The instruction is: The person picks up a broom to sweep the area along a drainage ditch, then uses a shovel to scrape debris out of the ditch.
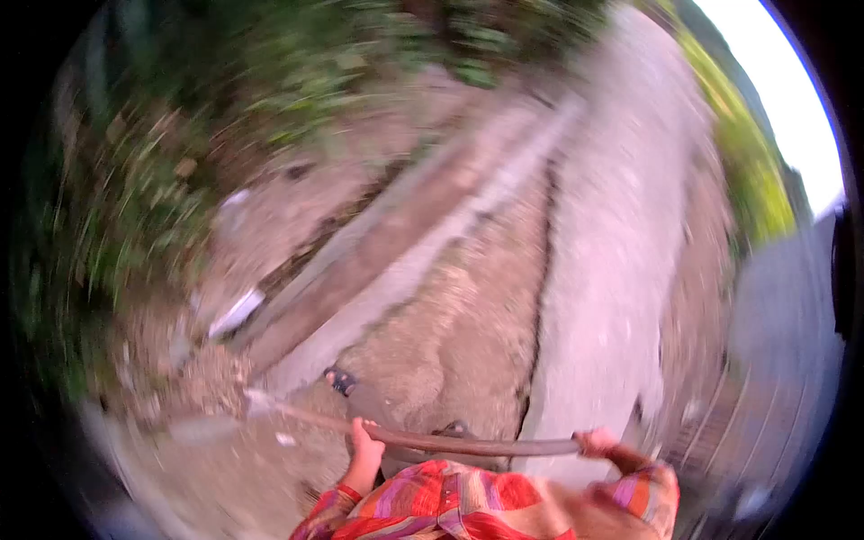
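A long wooden handle point(468, 444) lies across the front of my body, nearly level. My left hand point(364, 443) is wrapped round it left of centre, and my right hand point(596, 442) grips its right end. At the handle's far left end is a pale, blurred tool head point(261, 401), close to loose soil beside the drain channel. Its exact shape cannot be made out.
A concrete-edged drain channel point(396, 232) runs diagonally up to the right. A concrete path point(612, 225) stretches ahead on the right. Blurred bushes point(162, 207) stand at the left. A white object point(236, 313) lies beside the channel. My sandalled foot point(340, 381) is on the dirt.
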The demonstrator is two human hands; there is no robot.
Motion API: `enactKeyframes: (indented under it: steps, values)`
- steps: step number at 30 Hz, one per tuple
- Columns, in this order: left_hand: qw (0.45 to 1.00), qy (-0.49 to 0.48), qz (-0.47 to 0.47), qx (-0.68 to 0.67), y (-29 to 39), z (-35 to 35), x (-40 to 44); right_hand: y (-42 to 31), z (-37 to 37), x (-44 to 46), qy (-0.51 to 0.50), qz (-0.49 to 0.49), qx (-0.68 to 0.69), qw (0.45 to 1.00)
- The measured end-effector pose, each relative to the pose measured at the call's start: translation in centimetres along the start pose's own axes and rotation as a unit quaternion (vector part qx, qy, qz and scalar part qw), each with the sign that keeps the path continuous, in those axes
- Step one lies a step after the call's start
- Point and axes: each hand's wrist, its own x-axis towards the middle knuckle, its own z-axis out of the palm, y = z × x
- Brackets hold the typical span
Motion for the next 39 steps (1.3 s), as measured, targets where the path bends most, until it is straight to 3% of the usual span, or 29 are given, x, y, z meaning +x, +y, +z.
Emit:
enactKeyframes:
  steps: [2,5,8,10,11,15,17,18,19,20,21,23,24,25,26,27,28,29,31,33,34,35,36,37,39]
  values:
    - [0.995,-0.022,-0.029,0.095,-4.4,-0.1,-2.2,1.3,4.3,-7.2,0.027,0.061,0.045,0.997]
    - [0.983,-0.059,-0.070,0.159,-10.6,1.7,-9.7,4.0,13.0,-18.1,0.118,0.081,0.157,0.977]
    - [0.960,-0.039,-0.122,0.250,-17.2,4.5,-16.4,4.9,20.3,-26.5,0.153,0.147,0.224,0.951]
    - [0.942,-0.074,-0.140,0.297,-21.4,3.0,-16.6,2.5,27.4,-30.2,0.121,0.210,0.240,0.940]
    - [0.927,-0.080,-0.163,0.329,-22.5,4.1,-16.3,0.8,27.5,-31.7,0.114,0.231,0.268,0.928]
    - [0.877,-0.055,-0.171,0.445,-29.8,6.8,-18.3,-6.1,38.0,-36.2,0.114,0.278,0.378,0.876]
    - [0.848,-0.075,-0.218,0.477,-33.1,6.7,-12.8,-10.7,40.8,-37.1,0.048,0.324,0.398,0.857]
    - [0.717,-0.230,-0.173,0.635,-35.0,6.8,-8.6,-14.3,40.6,-37.5,0.280,0.369,0.268,0.845]
    - [0.468,-0.435,-0.092,0.764,-37.5,8.2,-9.0,-14.2,34.9,-39.6,0.169,0.373,0.425,0.807]
    - [0.226,-0.586,0.081,0.774,-40.1,9.7,-9.3,-14.3,33.0,-39.6,0.177,0.399,0.420,0.796]
    - [0.291,-0.561,0.001,0.775,-44.5,13.0,-9.2,-14.2,32.2,-39.2,0.185,0.423,0.416,0.783]
    - [0.104,-0.679,0.189,0.702,-52.3,22.4,-18.3,-10.7,35.3,-35.7,0.458,0.438,0.390,0.668]
    - [0.030,-0.706,0.297,0.642,-56.2,27.3,-23.4,-7.6,31.7,-36.0,0.402,0.435,0.471,0.653]
    - [0.159,-0.677,0.199,0.691,-62.2,32.0,-26.0,-2.9,26.2,-37.8,0.340,0.432,0.547,0.631]
    - [0.327,-0.629,0.092,0.699,-68.2,36.8,-28.6,1.2,23.3,-38.0,0.244,0.477,0.549,0.642]
    - [0.482,-0.563,0.018,0.671,-74.1,41.5,-31.3,4.5,19.9,-38.2,0.336,0.418,0.552,0.638]
    - [0.506,-0.575,0.075,0.639,-73.9,45.1,-39.0,7.5,13.9,-39.2,0.343,0.333,0.645,0.596]
    - [0.440,-0.598,0.121,0.659,-77.7,50.6,-37.9,9.7,10.1,-38.3,0.291,0.291,0.701,0.582]
    - [0.456,-0.525,0.106,0.711,-80.7,56.7,-37.2,12.1,8.1,-37.6,0.243,0.241,0.747,0.570]
    - [0.457,-0.482,0.142,0.734,-79.0,57.5,-35.3,13.2,8.0,-37.5,0.267,0.182,0.804,0.499]
    - [0.450,-0.503,0.126,0.727,-76.7,55.9,-33.4,13.1,7.0,-38.8,0.229,0.214,0.791,0.525]
    - [0.389,-0.532,0.096,0.746,-73.8,54.0,-31.8,12.6,8.0,-38.5,0.229,0.206,0.794,0.524]
    - [0.509,-0.525,-0.060,0.679,-72.1,51.9,-26.8,11.6,9.8,-38.0,0.242,0.210,0.757,0.569]
    - [0.573,-0.488,-0.079,0.654,-68.1,47.8,-28.0,10.2,11.9,-37.6,0.251,0.216,0.717,0.613]
    - [0.634,-0.421,-0.141,0.634,-61.0,41.8,-25.5,7.2,17.9,-35.7,0.251,0.166,0.683,0.665]
